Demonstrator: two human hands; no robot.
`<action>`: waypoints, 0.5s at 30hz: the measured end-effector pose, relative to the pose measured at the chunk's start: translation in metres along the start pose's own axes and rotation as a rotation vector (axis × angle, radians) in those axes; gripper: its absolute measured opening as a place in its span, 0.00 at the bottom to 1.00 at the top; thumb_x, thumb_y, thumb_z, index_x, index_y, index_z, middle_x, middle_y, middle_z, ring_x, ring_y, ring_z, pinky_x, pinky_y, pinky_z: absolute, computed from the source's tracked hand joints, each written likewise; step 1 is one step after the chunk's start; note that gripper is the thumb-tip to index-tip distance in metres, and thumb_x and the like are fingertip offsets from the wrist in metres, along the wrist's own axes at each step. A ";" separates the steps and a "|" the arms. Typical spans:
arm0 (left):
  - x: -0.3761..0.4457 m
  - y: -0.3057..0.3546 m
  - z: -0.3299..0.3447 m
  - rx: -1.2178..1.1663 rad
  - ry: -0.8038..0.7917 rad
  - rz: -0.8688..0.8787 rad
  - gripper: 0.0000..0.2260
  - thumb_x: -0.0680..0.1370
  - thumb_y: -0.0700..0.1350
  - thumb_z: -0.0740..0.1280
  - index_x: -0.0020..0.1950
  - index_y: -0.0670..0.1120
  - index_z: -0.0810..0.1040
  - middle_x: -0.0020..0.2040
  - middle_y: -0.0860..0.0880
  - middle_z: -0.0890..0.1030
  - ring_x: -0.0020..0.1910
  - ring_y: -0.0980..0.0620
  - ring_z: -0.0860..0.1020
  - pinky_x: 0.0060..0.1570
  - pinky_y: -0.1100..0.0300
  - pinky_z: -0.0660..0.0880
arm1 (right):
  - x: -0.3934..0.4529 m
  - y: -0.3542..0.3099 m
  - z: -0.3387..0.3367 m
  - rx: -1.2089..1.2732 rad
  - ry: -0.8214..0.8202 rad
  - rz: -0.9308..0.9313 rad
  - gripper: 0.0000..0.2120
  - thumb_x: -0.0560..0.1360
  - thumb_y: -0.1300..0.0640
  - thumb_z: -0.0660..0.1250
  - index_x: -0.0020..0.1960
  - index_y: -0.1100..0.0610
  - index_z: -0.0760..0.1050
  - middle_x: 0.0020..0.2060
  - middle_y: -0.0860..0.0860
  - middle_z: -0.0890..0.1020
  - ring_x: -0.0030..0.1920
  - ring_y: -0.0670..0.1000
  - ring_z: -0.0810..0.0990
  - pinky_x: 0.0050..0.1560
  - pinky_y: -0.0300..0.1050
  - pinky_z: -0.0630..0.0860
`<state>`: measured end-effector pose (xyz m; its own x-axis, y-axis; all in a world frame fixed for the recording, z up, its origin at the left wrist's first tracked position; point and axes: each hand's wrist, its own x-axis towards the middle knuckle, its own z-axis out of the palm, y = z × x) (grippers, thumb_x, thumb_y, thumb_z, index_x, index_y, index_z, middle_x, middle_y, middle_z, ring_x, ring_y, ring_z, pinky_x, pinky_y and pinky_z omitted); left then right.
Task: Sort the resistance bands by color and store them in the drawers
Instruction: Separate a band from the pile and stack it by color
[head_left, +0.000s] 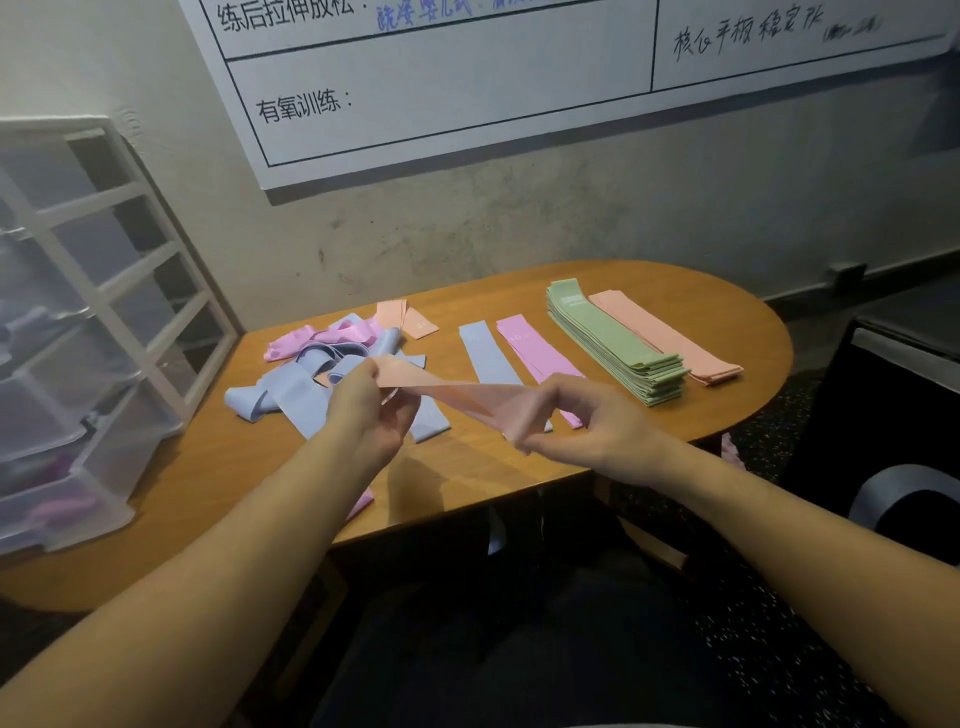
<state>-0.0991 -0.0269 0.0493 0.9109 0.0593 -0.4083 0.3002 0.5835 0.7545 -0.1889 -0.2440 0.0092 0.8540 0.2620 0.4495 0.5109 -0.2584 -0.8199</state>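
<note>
A peach resistance band (447, 395) is stretched in the air between my hands above the wooden table (519, 483). My left hand (366, 410) pinches its left end and my right hand (587, 421) pinches its right end. Behind my left hand lies a jumbled heap of blue bands (291, 389), pink bands (311, 338) and a peach band (405, 314). To the right lie sorted rows: a blue band (485, 353), a pink band (535, 351), a tall green stack (608, 343) and a peach stack (670, 338).
A white plastic drawer unit (88, 322) stands at the table's left end, with pink and blue bands dimly visible inside. A whiteboard (467, 93) hangs on the wall behind. A dark chair (904, 499) is at the right.
</note>
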 end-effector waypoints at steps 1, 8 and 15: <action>0.000 -0.001 0.000 0.017 0.002 0.011 0.11 0.84 0.43 0.63 0.64 0.41 0.73 0.52 0.43 0.81 0.48 0.48 0.82 0.48 0.57 0.83 | 0.001 0.002 0.001 0.022 0.068 0.015 0.06 0.73 0.68 0.74 0.45 0.58 0.81 0.42 0.49 0.86 0.47 0.53 0.83 0.54 0.41 0.76; -0.007 -0.012 0.006 0.101 -0.013 0.147 0.07 0.82 0.40 0.63 0.59 0.45 0.74 0.51 0.44 0.81 0.49 0.49 0.82 0.35 0.58 0.81 | 0.010 0.012 -0.001 -0.058 0.613 0.198 0.10 0.74 0.62 0.73 0.45 0.60 0.71 0.38 0.59 0.77 0.36 0.58 0.79 0.34 0.54 0.82; -0.010 -0.012 0.017 0.153 0.016 0.295 0.06 0.82 0.39 0.60 0.53 0.50 0.72 0.51 0.44 0.80 0.51 0.47 0.82 0.41 0.54 0.82 | 0.009 0.021 -0.013 -0.207 0.513 0.385 0.14 0.77 0.53 0.66 0.55 0.42 0.63 0.44 0.47 0.81 0.36 0.54 0.85 0.43 0.64 0.82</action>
<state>-0.1069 -0.0484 0.0531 0.9608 0.2207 -0.1680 0.0645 0.4113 0.9092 -0.1696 -0.2596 0.0008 0.8915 -0.3464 0.2920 0.1249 -0.4316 -0.8934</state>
